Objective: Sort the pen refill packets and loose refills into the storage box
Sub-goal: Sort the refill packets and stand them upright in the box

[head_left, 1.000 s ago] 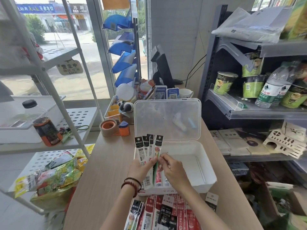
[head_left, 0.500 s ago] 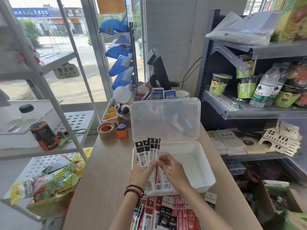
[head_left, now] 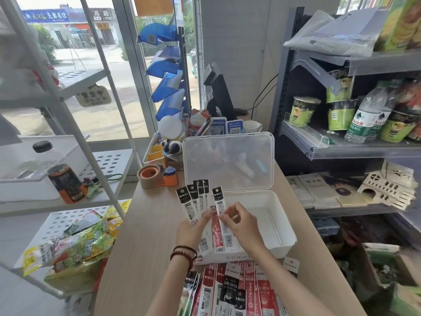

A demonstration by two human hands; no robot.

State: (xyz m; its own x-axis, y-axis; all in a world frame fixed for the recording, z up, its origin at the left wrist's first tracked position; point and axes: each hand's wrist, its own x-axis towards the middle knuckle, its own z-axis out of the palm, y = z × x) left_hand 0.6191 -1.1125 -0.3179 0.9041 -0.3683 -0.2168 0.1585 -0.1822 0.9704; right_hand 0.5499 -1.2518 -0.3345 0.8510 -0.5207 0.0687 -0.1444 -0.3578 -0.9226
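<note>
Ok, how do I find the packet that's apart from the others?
Look at the white storage box with its clear lid up on the wooden counter. Over its near left corner the left hand grips a fan of black-topped packets. The lone packet stands just right of that fan, set apart by a gap, pinched by the right hand.

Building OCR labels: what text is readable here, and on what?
"DM-2018", "0.5": black packet in the near pile.
"M&G": fanned packets in left hand, single packet in right hand.
"营业中": hanging sign.
Too blurred: packet fine print, QR cards, water bottle labels.
</note>
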